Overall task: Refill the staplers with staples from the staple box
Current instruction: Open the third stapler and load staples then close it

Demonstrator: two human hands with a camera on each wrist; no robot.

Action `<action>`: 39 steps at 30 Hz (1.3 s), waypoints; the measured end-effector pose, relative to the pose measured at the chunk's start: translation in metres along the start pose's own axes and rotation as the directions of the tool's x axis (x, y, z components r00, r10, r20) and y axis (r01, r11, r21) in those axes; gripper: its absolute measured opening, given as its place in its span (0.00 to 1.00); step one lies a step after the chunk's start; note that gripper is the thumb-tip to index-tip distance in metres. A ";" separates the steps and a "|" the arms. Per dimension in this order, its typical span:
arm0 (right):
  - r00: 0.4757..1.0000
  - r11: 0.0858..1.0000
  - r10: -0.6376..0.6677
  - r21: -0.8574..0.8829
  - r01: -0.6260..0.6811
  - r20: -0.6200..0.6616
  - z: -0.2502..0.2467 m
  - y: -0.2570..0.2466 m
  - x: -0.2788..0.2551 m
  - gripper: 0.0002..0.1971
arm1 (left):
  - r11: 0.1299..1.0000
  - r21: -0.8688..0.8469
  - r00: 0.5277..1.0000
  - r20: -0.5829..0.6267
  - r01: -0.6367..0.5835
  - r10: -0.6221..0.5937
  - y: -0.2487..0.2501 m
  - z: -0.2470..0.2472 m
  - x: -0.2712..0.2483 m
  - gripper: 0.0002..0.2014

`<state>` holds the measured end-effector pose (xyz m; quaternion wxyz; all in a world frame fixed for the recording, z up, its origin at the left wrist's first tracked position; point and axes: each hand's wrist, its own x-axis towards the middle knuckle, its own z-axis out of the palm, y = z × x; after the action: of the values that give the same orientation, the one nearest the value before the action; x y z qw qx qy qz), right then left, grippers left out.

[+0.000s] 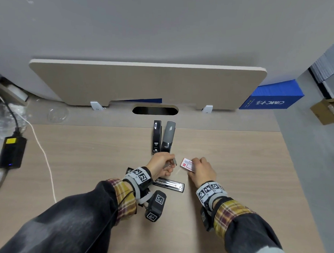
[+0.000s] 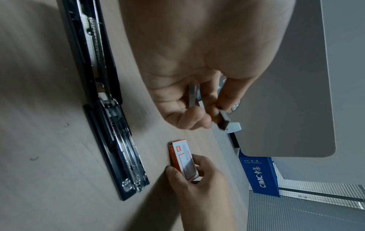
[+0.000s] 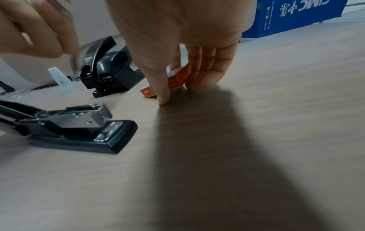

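Three staplers lie before us on the table (image 1: 236,188): at the left an open stapler (image 1: 169,184) lies flat with its metal channel exposed, just under our left hand (image 1: 160,164), and two closed staplers (image 1: 162,137) lie side by side farther back near the middle. Our left hand has its fingers curled and pinches a strip of staples (image 2: 192,96) above the table, between the open stapler and the staple box (image 1: 187,164). To the right, our right hand (image 1: 202,171) holds the red and white staple box between thumb and fingers, tilted, with its lower edge on the table.
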<state>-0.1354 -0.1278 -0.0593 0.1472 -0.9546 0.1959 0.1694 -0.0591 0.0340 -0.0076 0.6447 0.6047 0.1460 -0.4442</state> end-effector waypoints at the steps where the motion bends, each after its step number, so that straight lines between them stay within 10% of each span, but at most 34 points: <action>1: 1.000 1.000 0.000 0.002 0.000 -0.009 0.000 0.001 0.000 0.22 | 1.000 0.021 1.000 -0.006 -0.018 0.018 0.000 -0.001 0.000 0.14; 15: 0.971 0.891 -0.235 0.388 0.233 -0.044 -0.047 -0.023 -0.024 0.08 | 0.979 0.202 0.999 -0.027 -0.033 0.040 -0.004 0.018 -0.005 0.09; 21: 0.994 0.830 -0.106 0.551 0.087 0.003 -0.045 -0.025 -0.034 0.07 | 0.928 0.364 0.995 -0.032 -0.078 0.096 -0.010 0.012 -0.012 0.09; 39: 0.962 0.963 -0.265 0.021 0.267 -0.066 0.017 -0.026 -0.064 0.08 | 0.918 0.397 0.992 -0.123 0.015 0.036 -0.029 -0.016 -0.019 0.12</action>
<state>-0.1842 -0.0783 -0.0452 0.1768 -0.9747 0.0730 0.1153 -0.0860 0.0598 -0.0167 0.5003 0.7508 0.0906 -0.4215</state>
